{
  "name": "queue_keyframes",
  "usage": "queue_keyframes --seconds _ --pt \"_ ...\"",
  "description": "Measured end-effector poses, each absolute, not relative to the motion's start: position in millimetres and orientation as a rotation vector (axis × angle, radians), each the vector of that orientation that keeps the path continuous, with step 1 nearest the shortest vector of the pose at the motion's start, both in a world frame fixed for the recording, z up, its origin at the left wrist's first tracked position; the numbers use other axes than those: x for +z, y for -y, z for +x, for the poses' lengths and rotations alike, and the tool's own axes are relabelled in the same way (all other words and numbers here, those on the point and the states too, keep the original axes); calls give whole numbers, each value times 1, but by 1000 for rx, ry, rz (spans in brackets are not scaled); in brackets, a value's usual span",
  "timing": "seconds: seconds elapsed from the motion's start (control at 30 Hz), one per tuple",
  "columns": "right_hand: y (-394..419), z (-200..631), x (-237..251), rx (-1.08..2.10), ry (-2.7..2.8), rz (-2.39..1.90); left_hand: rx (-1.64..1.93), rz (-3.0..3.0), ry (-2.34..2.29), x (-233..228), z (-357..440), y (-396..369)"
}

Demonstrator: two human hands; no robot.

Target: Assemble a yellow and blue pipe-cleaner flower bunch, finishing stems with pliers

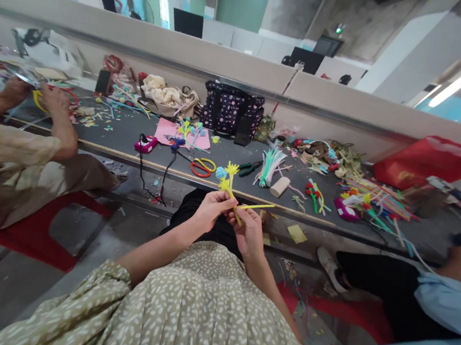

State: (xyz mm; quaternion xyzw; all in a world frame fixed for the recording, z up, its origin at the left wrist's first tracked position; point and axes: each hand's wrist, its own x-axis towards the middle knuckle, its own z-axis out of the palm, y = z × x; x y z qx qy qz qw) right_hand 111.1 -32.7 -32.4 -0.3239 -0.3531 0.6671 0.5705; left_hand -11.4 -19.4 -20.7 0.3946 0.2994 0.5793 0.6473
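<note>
My left hand [214,209] pinches the stems of a small pipe-cleaner flower bunch [230,177], which has yellow blooms and a pale blue one pointing up and away from me. Close beside it, my right hand [249,228] has its fingers closed on a yellow pipe cleaner [259,205], whose free end sticks out to the right. Part of the yellow strand crosses the stems between both hands. Both hands are above my lap at the table's front edge. Just beyond lie scissors [202,167] with red and yellow handles and dark pliers [250,167].
On the table [113,133] are a pink sheet [164,131] with flowers, a glue gun [177,143], a pipe-cleaner bundle [271,166], a wooden block [280,186] and a patterned bag [232,110]. A red bag [429,163] stands right. Co-workers sit on both sides.
</note>
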Motion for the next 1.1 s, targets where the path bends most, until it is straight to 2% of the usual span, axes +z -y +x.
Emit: queue_keyframes --seconds 0.1,0.17,0.47,0.53,0.6,0.93,1.0,1.1 --pt "34 111 -32 1703 767 -723 1274 927 -663 -20 -14 21" --pt "35 110 -33 1654 787 -711 1256 936 -664 -19 -13 21" --pt "35 110 -42 717 1359 -963 1391 1004 -894 -22 -5 16" --pt "35 112 -43 606 1420 -992 1400 1010 -921 -22 -5 15" --pt "35 113 -43 663 1396 -978 1403 1023 -909 -21 -6 14" --pt "31 116 -41 1559 842 -768 1299 1006 -751 -16 -10 19" --pt "30 115 -42 1582 848 -754 1252 986 -726 -17 -10 19" --pt "31 112 -45 1366 926 -787 1262 1012 -740 -19 -9 17"
